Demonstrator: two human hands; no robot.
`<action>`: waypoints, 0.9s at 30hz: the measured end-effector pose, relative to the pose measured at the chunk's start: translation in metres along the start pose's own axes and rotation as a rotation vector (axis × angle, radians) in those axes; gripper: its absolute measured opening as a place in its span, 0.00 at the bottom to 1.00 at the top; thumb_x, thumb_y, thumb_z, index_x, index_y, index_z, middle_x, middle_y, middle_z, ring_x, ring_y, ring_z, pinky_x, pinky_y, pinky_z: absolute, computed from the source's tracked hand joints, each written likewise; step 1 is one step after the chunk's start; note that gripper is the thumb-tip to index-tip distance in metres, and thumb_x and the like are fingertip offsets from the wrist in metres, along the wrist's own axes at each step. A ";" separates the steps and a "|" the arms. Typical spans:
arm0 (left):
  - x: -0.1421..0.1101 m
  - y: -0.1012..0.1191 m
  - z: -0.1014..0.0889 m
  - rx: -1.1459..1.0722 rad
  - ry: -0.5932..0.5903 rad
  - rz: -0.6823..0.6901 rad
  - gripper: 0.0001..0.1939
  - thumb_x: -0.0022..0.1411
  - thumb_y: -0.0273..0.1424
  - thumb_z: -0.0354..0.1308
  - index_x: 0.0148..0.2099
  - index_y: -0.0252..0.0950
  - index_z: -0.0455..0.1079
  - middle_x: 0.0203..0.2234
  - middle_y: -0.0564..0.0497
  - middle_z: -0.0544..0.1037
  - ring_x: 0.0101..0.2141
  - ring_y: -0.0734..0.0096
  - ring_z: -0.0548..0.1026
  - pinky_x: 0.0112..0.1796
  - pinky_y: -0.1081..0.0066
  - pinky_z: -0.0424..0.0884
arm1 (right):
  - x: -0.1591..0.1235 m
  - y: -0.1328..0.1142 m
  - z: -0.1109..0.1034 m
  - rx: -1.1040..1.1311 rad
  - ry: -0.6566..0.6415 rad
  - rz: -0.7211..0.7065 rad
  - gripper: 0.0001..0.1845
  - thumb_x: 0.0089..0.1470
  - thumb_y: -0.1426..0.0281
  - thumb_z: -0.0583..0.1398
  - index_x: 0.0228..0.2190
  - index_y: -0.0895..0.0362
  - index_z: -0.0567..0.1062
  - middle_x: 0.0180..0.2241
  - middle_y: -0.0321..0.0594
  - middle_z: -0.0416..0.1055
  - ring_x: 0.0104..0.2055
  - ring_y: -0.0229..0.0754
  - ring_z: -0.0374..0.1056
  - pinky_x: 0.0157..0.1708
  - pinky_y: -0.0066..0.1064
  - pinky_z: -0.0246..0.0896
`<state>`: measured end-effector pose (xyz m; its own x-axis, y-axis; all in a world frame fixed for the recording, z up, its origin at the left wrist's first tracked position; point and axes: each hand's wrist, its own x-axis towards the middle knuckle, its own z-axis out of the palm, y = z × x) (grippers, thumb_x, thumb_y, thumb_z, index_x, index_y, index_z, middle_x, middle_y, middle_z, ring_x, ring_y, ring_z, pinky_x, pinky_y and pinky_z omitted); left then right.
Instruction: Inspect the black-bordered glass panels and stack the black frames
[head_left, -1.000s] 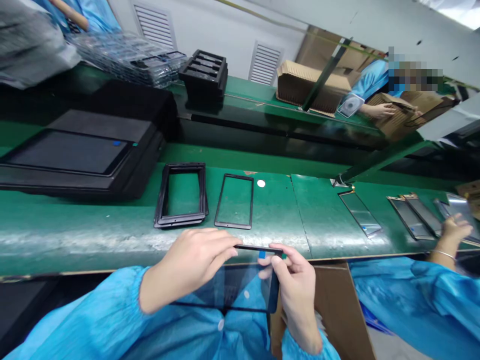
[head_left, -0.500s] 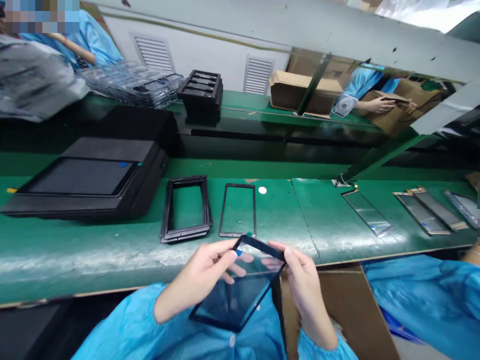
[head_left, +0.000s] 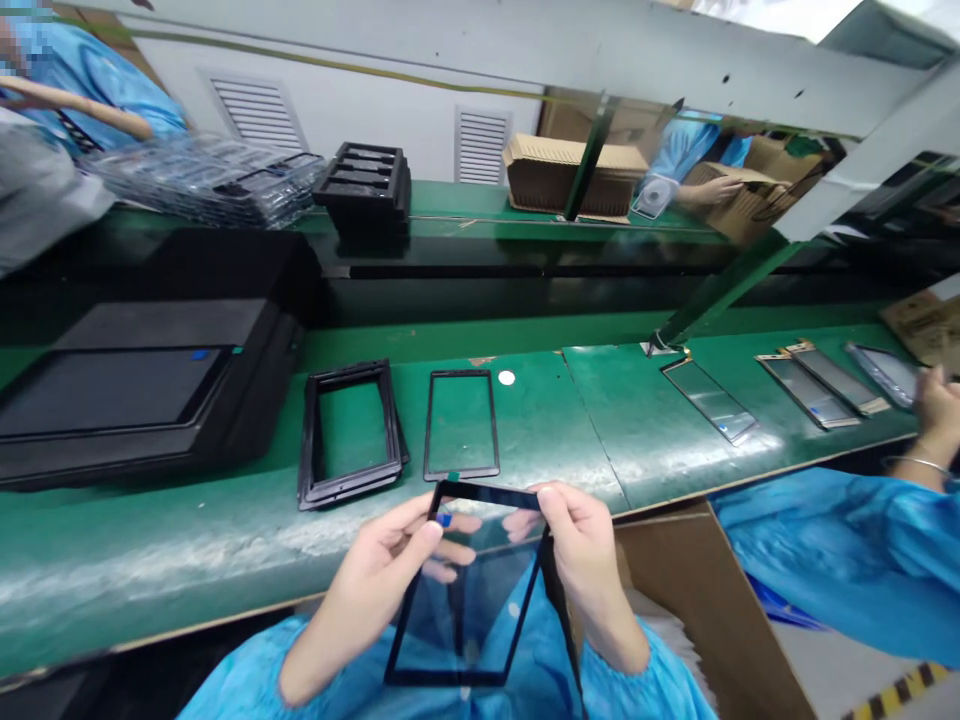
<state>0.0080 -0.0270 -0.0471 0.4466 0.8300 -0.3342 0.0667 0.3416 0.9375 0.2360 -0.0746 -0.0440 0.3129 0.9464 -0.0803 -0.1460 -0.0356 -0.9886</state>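
Between my hands I hold a clear glass touch panel (head_left: 480, 610) with a black border, a blue tab and a green tab at its top left. My left hand (head_left: 375, 580) pinches its left edge near the top, with fingers showing through the glass behind. My right hand (head_left: 585, 550) grips the top right corner. Just beyond the panel a thin black frame (head_left: 495, 430) lies flat on the green bench. Left of that sits a small stack of thicker black frames (head_left: 307, 450).
A similar dark panel (head_left: 112, 390) rests on black foam (head_left: 255, 340) at the left. Several glass panels, one of them this panel (head_left: 709, 400), lie at the right. A co-worker's hand (head_left: 937, 400) is at the far right. An open cardboard box (head_left: 705, 590) stands below the bench edge.
The touch panel has turned to face me more squarely and shifted slightly left with both hands. The view has swung right, and a co-worker's hand now shows at the far right.
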 end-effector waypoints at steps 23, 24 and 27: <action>0.000 0.008 -0.021 -0.030 0.156 0.039 0.28 0.66 0.49 0.66 0.60 0.37 0.72 0.45 0.37 0.87 0.30 0.56 0.86 0.23 0.69 0.79 | -0.009 0.011 -0.032 0.011 0.148 0.077 0.22 0.54 0.53 0.72 0.44 0.54 0.82 0.31 0.44 0.86 0.22 0.47 0.81 0.27 0.35 0.77; -0.001 0.007 -0.021 -0.017 0.152 0.033 0.28 0.67 0.49 0.66 0.60 0.37 0.72 0.45 0.37 0.87 0.30 0.56 0.86 0.23 0.68 0.79 | -0.009 0.010 -0.030 0.015 0.148 0.079 0.22 0.54 0.53 0.72 0.42 0.55 0.82 0.29 0.43 0.86 0.21 0.47 0.80 0.26 0.33 0.76; -0.002 0.009 -0.023 0.089 0.165 0.080 0.26 0.70 0.48 0.63 0.62 0.39 0.71 0.51 0.36 0.85 0.35 0.53 0.87 0.29 0.65 0.83 | -0.011 0.007 -0.029 -0.010 0.148 0.082 0.21 0.56 0.52 0.72 0.40 0.55 0.81 0.27 0.43 0.85 0.22 0.47 0.81 0.25 0.31 0.75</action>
<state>-0.0128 -0.0156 -0.0407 0.3017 0.9165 -0.2627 0.1188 0.2372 0.9642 0.2587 -0.0943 -0.0533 0.4356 0.8824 -0.1779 -0.1672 -0.1149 -0.9792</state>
